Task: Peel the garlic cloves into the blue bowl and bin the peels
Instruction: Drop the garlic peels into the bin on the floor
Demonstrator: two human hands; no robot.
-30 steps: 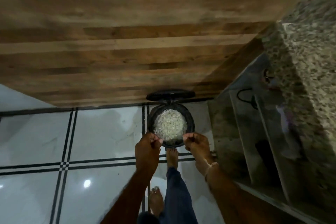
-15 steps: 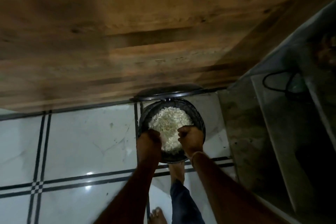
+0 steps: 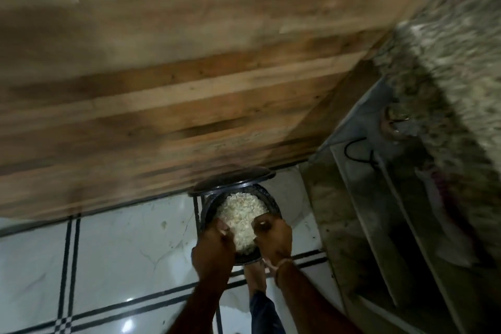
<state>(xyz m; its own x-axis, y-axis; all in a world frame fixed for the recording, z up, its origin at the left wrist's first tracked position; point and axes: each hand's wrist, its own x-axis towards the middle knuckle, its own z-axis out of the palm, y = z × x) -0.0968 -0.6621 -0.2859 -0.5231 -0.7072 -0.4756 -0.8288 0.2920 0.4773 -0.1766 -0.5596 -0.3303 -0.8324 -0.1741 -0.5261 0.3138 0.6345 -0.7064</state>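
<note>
On the white tiled floor (image 3: pixel 108 252) against a wooden wall (image 3: pixel 189 89), beside a stone desk (image 3: pixel 461 62), a black bin (image 3: pixel 274 205) of peels (image 3: pixel 241 214) is sitting open under the left hand (image 3: pixel 214 248) and right hand (image 3: pixel 273 236), whose fingers are curling, gripping what I cannot tell.

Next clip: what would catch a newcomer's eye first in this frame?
A black bin, lid up and heaped with pale garlic peels, stands on the white tiled floor below a wooden cabinet front. The left hand and right hand hover over its near rim, fingers curled.
</note>
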